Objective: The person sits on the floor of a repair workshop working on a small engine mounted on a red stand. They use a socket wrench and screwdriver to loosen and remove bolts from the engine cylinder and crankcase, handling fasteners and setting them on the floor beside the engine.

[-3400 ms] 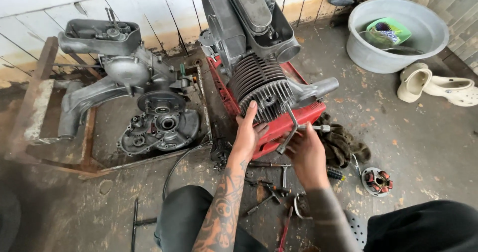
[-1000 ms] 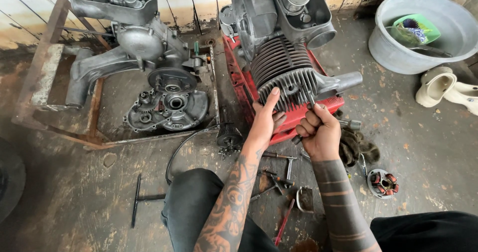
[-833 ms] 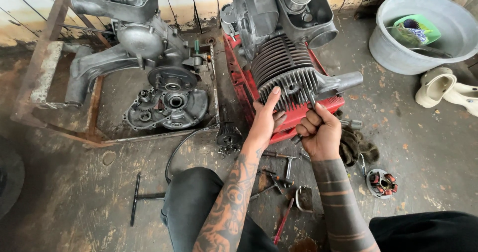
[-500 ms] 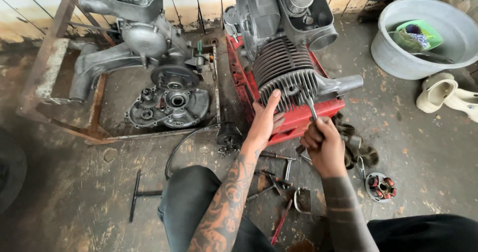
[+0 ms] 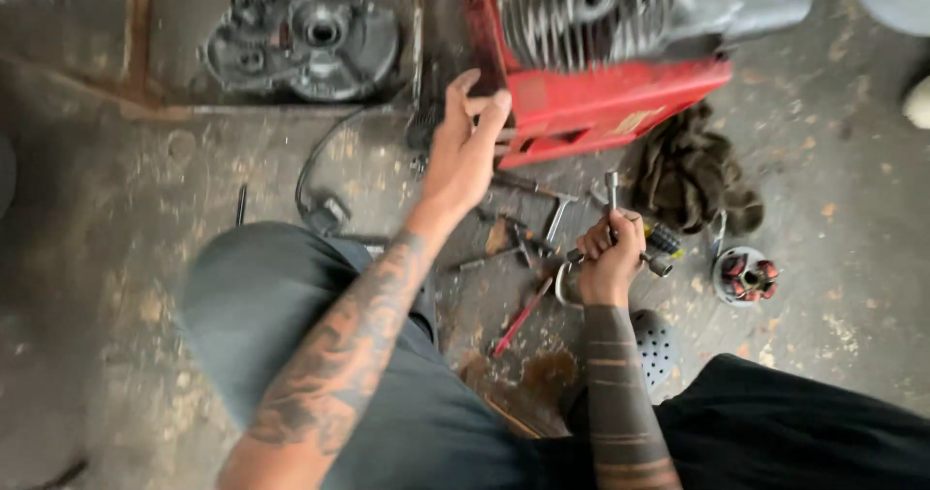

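Both hands had pulled back from the finned cylinder (image 5: 591, 11). The right hand (image 5: 610, 258), which half a second before held its tool up by the engine, had dropped toward the floor, and the view had swung down over the person's knees.

That right hand was closed in a fist round a T-handled socket wrench (image 5: 612, 214), its shaft pointing up toward the red engine cradle (image 5: 620, 107) but well clear of it, over a scatter of loose tools (image 5: 523, 243) on the concrete floor (image 5: 823, 287). A dark rag (image 5: 693, 175) lay just beside it, and a small round part with red windings (image 5: 744, 277) sat near on the far side.

The left hand (image 5: 465, 146) was open, fingers (image 5: 492, 112) spread and curled, fingertips at the lower left edge of the cradle; I could not tell whether they gripped it or only touched it.

I judged the risks plain enough. With so many loose pieces underfoot, the wrench could knock or bury something small. If the left hand leaned hard on the cradle, the engine might shift on its frame. Fingers that close to a metal edge could get pinched.

Left forearm stretched long, wrist straight. Right forearm ran nearly upright in the picture, wrist cocked a little inward.
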